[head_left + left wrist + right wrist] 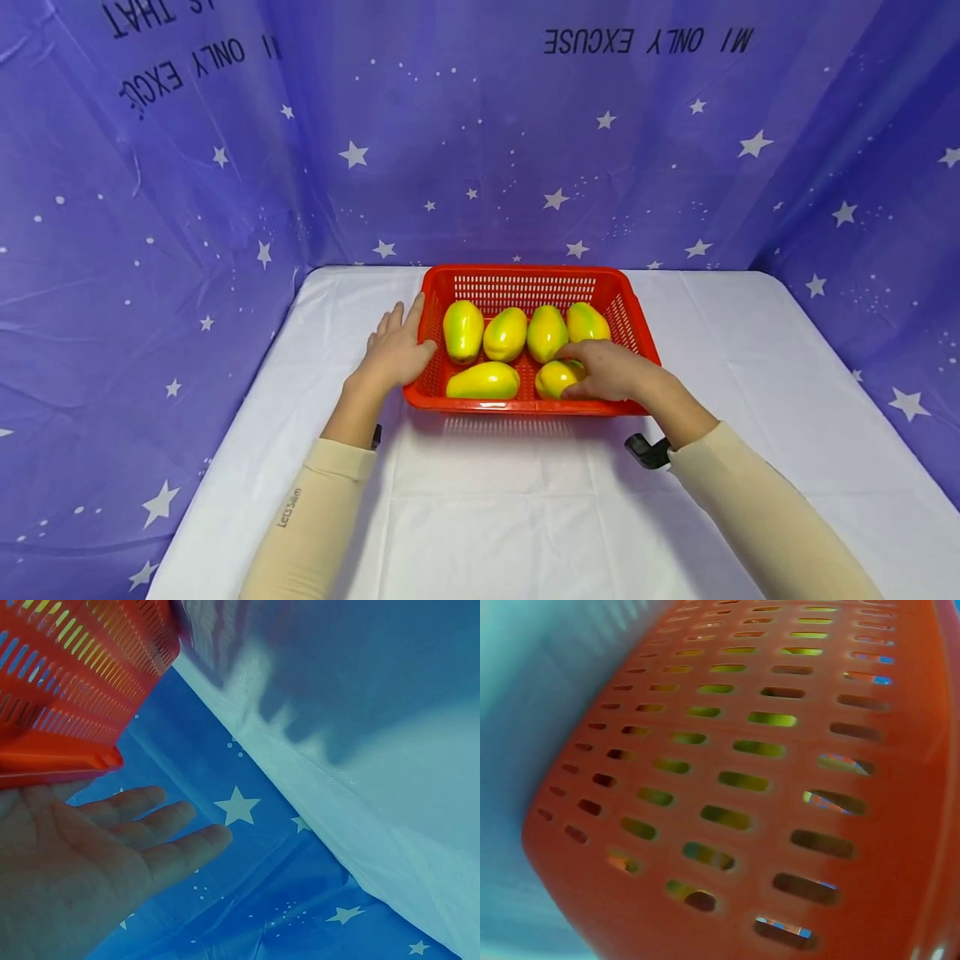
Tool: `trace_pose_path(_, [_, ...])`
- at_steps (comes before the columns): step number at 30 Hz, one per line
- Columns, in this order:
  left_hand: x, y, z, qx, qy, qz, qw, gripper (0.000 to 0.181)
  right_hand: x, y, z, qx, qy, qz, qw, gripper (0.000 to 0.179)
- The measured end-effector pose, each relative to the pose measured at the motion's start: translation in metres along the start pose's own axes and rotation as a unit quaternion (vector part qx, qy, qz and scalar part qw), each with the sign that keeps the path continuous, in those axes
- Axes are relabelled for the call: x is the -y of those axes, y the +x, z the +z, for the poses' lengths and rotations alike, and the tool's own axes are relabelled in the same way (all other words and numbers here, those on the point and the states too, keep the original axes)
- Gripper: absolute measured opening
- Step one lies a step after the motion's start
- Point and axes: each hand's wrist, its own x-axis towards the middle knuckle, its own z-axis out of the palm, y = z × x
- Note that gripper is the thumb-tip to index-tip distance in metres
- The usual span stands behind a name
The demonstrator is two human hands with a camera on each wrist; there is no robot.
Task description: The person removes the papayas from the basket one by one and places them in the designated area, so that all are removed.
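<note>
A red plastic basket [517, 406] with slotted walls holds several yellow-green mangoes, a row at the back and two at the front. My right hand [613, 372] reaches over the basket's front right part, fingers and thumb around the front right mango [553, 380]. Part of that mango is hidden under the hand. At the left rim, my left hand [396, 353] lies against the basket with its fingers extended. The left wrist view shows the open palm [71, 862] beside the basket wall [97, 690]. Only the slotted outer wall [705, 772] fills the right wrist view.
The basket stands on a white-covered table [495, 517], towards its far edge. A purple curtain [480, 150] with stars and printed letters hangs behind and on both sides. Black wrist mounts [647, 451] sit under the forearms.
</note>
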Motion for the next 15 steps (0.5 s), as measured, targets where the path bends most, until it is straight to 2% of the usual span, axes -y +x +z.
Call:
trace_pose_path(7, [0.0, 0.001, 0.001, 0.003, 0.005, -0.002, 1.0, 0.083, 0.002, -0.006, -0.017, -0.014, 0.032, 0.013, 0.9993, 0.061])
trace_pose_path(15, [0.0, 0.0, 0.001, 0.001, 0.01, -0.004, 0.9999, 0.083, 0.003, -0.023, -0.049, -0.06, 0.069, 0.007, 0.9957, 0.063])
